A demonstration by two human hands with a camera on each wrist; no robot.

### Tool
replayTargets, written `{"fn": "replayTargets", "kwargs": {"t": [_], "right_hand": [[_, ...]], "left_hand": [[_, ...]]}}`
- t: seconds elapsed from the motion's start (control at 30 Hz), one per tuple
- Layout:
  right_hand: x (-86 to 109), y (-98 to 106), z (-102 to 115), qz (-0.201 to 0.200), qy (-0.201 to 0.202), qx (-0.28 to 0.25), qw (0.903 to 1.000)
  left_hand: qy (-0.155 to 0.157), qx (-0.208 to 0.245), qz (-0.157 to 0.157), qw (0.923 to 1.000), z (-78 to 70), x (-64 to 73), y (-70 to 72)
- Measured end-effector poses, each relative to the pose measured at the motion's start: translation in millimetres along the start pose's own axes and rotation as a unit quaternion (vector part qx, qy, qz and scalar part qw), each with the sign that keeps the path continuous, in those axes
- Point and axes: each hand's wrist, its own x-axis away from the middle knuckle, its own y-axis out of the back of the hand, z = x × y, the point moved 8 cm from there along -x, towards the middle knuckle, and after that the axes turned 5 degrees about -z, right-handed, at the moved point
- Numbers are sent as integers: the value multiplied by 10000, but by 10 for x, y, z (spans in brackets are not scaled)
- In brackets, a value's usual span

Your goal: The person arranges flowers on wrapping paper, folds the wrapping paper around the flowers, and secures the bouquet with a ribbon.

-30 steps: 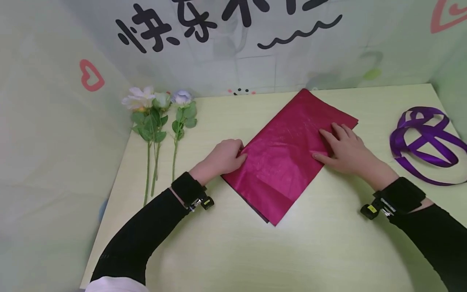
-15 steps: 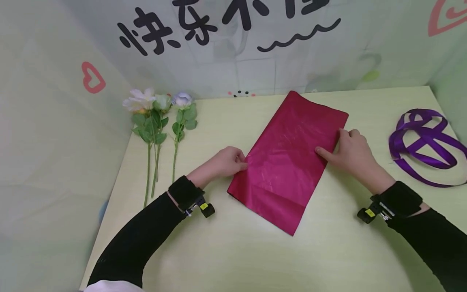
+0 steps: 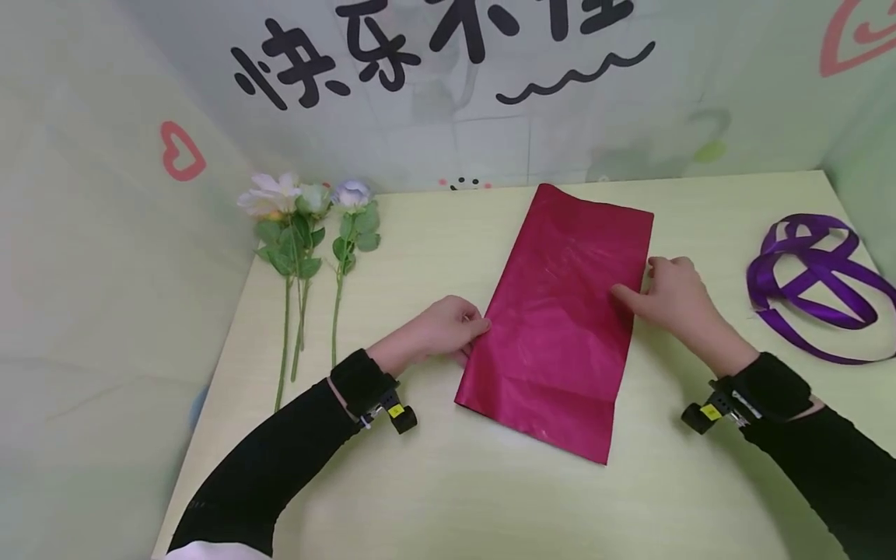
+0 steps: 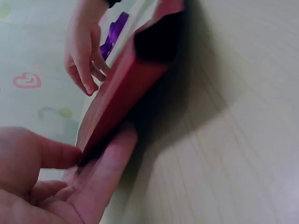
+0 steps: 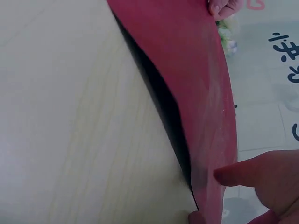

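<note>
A folded sheet of crimson wrapping paper [image 3: 560, 327] with a dark inner side lies on the table, slightly tilted. At its left edge my left hand [image 3: 448, 327] pinches the paper, thumb above and fingers beneath, which the left wrist view shows close up. Along the opposite edge my right hand [image 3: 675, 303] has its thumb on top of the paper and its fingers at the rim, holding that edge between them. The right wrist view shows the layers of the paper [image 5: 196, 84] gaping apart, dark inside.
Several artificial flowers with green stems [image 3: 301, 249] lie at the left of the pale wooden table [image 3: 448, 505]. A loosely coiled purple ribbon [image 3: 805, 288] is at the right. A printed backdrop [image 3: 448, 132] stands behind the table, with more sheeting at the sides.
The wrapping paper has turned clockwise, its lower end swinging right and its top end left. My left hand has come slightly nearer me; the right hand's spread fingers have drawn in to the edge.
</note>
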Motion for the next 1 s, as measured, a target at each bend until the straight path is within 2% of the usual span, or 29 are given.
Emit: {"fn": "replayTargets", "kwargs": {"t": [0.07, 0.13, 0.23, 0.3, 0.4, 0.53, 0.63, 0.77, 0.87, 0.93, 1.0], "right_hand": [[11, -5, -5, 36, -16, 216, 9998], [18, -15, 12, 106, 47, 335, 9994], [19, -32, 60, 144, 165, 327, 9992], [16, -36, 78, 106, 206, 302, 9993], [16, -56, 87, 81, 204, 284, 9994], [10, -103, 106, 111, 136, 231, 9996], [-3, -127, 132, 171, 23, 25, 9998], [-23, -114, 127, 231, -231, -413, 9986], [-30, -96, 82, 336, -491, -958, 9936], [-24, -101, 67, 509, -683, -1480, 9853], [-9, -131, 79, 744, -824, -2081, 9718]], "left_hand": [[-81, -102, -317, 9994, -17, -6, 22], [-65, -77, -496, 9987, -16, -9, 31], [28, 217, -411, 9989, -8, -2, 5], [75, 467, -168, 9987, 8, -4, -33], [125, 701, 474, 9963, 16, 17, -125], [190, 715, 1401, 9874, 24, 79, -277], [195, 650, 1728, 9826, 31, 112, -364], [258, 597, 1699, 9833, 45, 116, -422], [327, 597, 1614, 9845, 55, 115, -423], [348, 618, 1522, 9858, 64, 111, -405], [327, 639, 1410, 9874, 61, 111, -376]]}}
